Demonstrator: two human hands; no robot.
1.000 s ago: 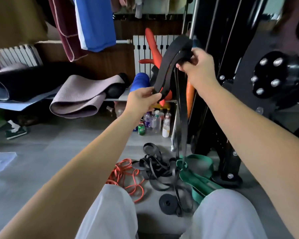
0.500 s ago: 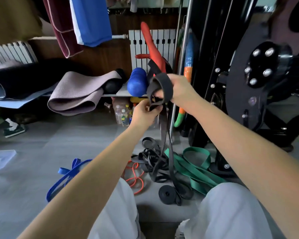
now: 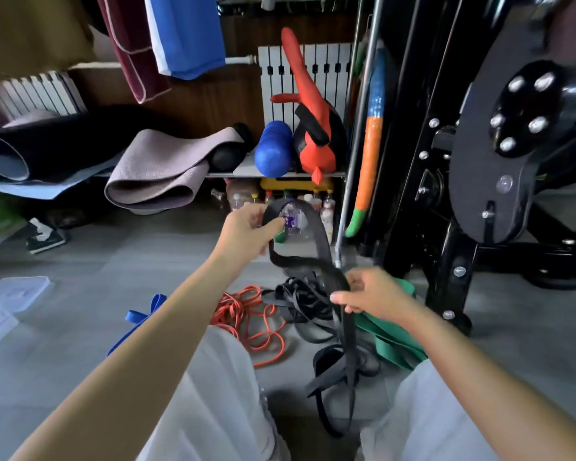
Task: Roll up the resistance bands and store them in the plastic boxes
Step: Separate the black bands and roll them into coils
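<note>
While the clear box (image 3: 17, 291) sits on the floor at far left, well apart from the rest, a blue band (image 3: 140, 316) lies partly hidden behind the left forearm. Next comes the left hand (image 3: 246, 231), raised, with thumb and fingers pinching the top of a loop in the black band (image 3: 316, 227). Below it an orange band (image 3: 246, 314) sprawls in thin coils, touching a tangled pile (image 3: 299, 301) of more black bands. The held band runs down from the loop to the right hand (image 3: 373, 294), whose fingertips are curled on it lower down. From there its slack drops to the floor between the knees and folds over itself. A green band (image 3: 393, 344), wider and flat, lies beyond the right hand.

The black band looks light, soft and limp: it droops under its own weight and will hold no shape unless kept taut. Its rubbery face should grip skin rather than slip, though it may twist. I judge the best hold to be flat across the width at one end fold, thumb on top, so the roll starts tight. The other hand would feed the slack under slight tension, clear of the pile, lest it snag
</note>
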